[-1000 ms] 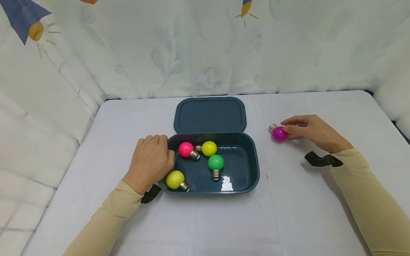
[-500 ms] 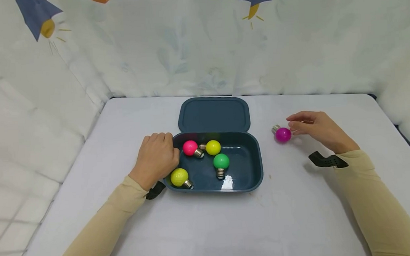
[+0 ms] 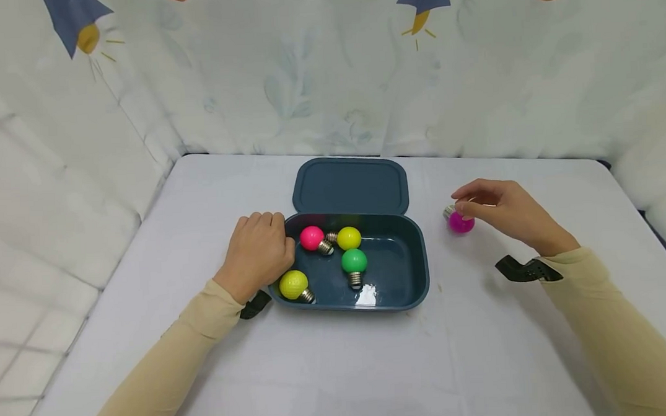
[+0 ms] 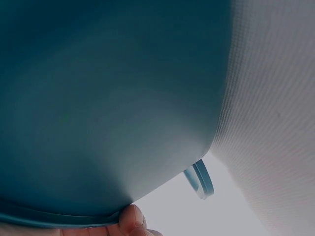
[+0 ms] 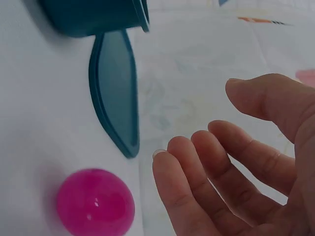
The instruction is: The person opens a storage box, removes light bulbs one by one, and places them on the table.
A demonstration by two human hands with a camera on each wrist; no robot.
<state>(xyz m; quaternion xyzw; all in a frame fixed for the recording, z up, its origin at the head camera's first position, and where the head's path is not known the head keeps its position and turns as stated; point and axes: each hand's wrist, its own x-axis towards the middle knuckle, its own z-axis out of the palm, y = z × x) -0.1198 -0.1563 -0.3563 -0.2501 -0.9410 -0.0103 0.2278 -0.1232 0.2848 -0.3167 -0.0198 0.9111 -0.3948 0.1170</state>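
Observation:
My left hand grips the left rim of a dark blue-grey plastic box; in the left wrist view its fingertips curl at the rim. Inside the box lie a pink bulb, a yellow bulb, a green bulb and a textured yellow bulb. To the right, a magenta bulb lies on the table, its metal base toward the back left. Over it hovers my right hand, fingers relaxed and holding nothing. The right wrist view shows the magenta bulb apart from the fingers.
The box's flat lid lies just behind the box. A white cloth covers the table. Pale patterned curtains hang behind it and at the sides.
My right hand moved off the magenta bulb it was touching, then shifted back left over it. The left hand keeps its grip on the box. The head view has shifted slightly.

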